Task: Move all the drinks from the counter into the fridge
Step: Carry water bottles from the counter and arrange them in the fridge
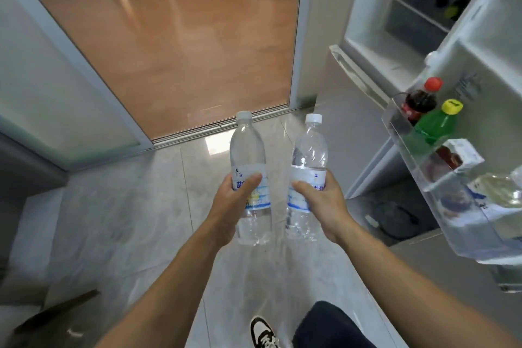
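While standing over the tiled floor (141, 206), left hand (230, 203) wrapped round one clear water bottle (248, 155), right hand (324, 206) round a second water bottle (309, 150), both upright, side by side. Fridge (367, 22) open at right; door shelf (418, 155) carrying a cola bottle (421, 99) beside a green bottle (435, 121).

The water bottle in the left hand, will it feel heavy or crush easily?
The water bottle looks full, so probably fairly heavy for its size. Its thin clear plastic may dent under the left hand. The smooth label could slip.
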`<state>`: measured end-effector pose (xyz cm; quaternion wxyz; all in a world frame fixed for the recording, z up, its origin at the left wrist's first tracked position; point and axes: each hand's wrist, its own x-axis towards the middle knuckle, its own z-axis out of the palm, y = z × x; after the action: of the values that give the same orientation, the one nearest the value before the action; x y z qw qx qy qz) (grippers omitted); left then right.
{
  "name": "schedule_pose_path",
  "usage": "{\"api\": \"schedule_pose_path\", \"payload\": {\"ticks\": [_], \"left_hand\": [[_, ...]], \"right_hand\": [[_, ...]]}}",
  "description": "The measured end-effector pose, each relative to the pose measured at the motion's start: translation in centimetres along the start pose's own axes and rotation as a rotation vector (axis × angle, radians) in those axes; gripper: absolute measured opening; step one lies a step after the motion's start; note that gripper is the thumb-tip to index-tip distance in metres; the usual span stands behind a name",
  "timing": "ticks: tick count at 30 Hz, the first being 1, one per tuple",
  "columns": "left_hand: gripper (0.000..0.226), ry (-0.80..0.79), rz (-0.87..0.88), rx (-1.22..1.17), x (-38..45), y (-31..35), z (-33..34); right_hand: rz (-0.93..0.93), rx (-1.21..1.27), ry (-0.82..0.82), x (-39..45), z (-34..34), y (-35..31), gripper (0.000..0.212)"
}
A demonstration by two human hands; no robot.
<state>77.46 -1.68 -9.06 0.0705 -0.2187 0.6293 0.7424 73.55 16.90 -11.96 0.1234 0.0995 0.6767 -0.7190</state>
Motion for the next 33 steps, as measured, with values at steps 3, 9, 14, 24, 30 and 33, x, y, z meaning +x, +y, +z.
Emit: {"api": "schedule_pose_path", "payload": {"ticks": [3,9,14,24,30,33], "left_hand": [[0.033,-0.026,-0.012,0.006,3.8,1.2,0.0],[0.035,-0.083,0.002,0.075,12.8,4.5,2.0],[0.034,-0.130,0.007,0.128,20.8,8.6,4.9],[0.024,-0.320,0.031,0.168,34.9,16.1,11.9],[0.027,-0.506,0.040,0.218,43.4,19.8,16.0],[0.030,-0.619,0.072,0.224,47.0,22.8,18.5]], "right_hand": [[0.006,-0.009,0.028,3.2,0.7,-0.7,0.052],[-0.007,0.032,0.127,11.6,0.8,-2.3,0.049],[-0.013,0.071,0.213,19.6,0.3,-5.7,0.043],[-0.061,0.048,0.421,31.2,-2.7,-13.3,0.049],[-0.094,0.012,0.609,36.3,-4.2,-16.4,0.037],[-0.137,0.011,0.719,38.2,-4.2,-19.1,0.036]]}}
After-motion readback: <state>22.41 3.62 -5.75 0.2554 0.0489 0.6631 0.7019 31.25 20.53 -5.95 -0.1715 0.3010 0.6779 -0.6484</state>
